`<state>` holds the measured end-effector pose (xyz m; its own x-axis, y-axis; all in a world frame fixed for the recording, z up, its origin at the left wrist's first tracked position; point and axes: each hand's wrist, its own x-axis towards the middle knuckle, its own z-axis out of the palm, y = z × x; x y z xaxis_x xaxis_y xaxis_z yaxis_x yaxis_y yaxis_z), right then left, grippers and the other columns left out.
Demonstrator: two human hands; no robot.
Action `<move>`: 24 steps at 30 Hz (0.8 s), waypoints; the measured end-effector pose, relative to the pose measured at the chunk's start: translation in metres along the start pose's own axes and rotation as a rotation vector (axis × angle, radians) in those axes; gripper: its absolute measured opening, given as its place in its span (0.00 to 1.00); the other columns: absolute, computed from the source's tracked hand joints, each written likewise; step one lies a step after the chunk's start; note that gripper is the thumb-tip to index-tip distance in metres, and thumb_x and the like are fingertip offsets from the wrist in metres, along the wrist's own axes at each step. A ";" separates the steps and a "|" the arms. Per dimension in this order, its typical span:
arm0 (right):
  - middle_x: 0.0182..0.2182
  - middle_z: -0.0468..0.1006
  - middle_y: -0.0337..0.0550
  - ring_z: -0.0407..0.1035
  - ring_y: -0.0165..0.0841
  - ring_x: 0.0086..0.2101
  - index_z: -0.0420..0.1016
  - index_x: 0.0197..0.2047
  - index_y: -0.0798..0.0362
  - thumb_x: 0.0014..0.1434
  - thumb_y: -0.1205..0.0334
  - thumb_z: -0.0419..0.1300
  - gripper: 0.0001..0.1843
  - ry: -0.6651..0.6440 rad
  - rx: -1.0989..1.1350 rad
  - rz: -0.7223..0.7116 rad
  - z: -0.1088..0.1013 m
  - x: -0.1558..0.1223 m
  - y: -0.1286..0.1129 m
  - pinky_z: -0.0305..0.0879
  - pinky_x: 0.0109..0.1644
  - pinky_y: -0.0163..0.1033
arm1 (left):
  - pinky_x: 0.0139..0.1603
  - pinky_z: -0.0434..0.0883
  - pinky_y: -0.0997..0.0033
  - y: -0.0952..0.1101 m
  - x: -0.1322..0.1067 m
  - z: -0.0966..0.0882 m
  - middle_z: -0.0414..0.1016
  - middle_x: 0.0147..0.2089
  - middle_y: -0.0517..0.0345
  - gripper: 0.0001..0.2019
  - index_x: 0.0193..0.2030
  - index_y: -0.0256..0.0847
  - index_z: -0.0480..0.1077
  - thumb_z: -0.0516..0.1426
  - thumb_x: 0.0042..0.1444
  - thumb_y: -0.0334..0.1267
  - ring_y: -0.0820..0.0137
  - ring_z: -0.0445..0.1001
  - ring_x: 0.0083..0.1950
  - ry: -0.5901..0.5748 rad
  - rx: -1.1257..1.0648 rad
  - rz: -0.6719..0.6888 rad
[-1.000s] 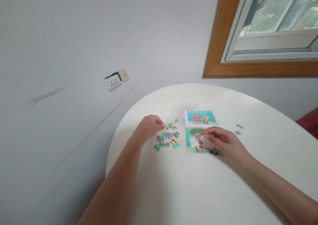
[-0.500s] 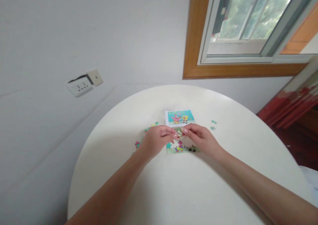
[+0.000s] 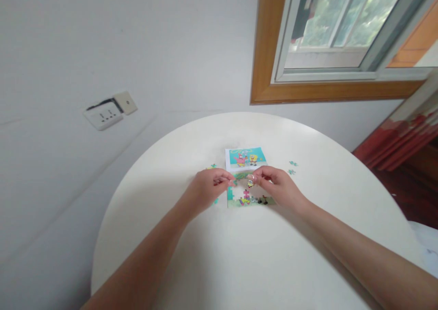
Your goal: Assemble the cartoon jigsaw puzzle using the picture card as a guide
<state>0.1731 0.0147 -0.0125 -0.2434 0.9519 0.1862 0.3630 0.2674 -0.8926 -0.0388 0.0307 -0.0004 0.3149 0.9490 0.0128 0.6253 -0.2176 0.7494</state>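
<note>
A partly assembled jigsaw puzzle (image 3: 236, 203) lies on the round white table, with pale bare board showing in its middle. My right hand (image 3: 275, 184) pinches a small yellow and white puzzle piece (image 3: 250, 183) above that bare area. My left hand (image 3: 208, 187) hovers at the puzzle's left side, thumb and fingertips together; whether a piece sits between them is too small to make out. Just behind the puzzle is a reference picture (image 3: 247, 158) with a pink and a yellow cartoon figure on teal.
Loose puzzle pieces (image 3: 213, 166) lie left of the puzzle, partly hidden by my left hand. Further loose pieces (image 3: 292, 171) lie to the right on the white table (image 3: 239, 255). A wall socket (image 3: 104, 115) and a wood-framed window (image 3: 260, 91) are beyond the table.
My hands were close together at one piece; now the left hand has drawn away to the left. The piece stays in my right hand. The view has shifted slightly.
</note>
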 end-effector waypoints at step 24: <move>0.30 0.78 0.42 0.69 0.35 0.35 0.79 0.28 0.50 0.57 0.55 0.57 0.13 0.141 -0.411 -0.107 -0.030 0.015 0.030 0.61 0.39 0.38 | 0.41 0.66 0.72 -0.012 -0.006 0.006 0.72 0.35 0.57 0.07 0.37 0.40 0.74 0.60 0.49 0.32 0.70 0.71 0.38 -0.119 0.305 0.199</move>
<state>0.2074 0.0416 -0.0244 -0.1843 0.9189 0.3487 0.6765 0.3760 -0.6332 -0.0439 0.0262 -0.0133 0.5211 0.8522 0.0474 0.7217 -0.4697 0.5085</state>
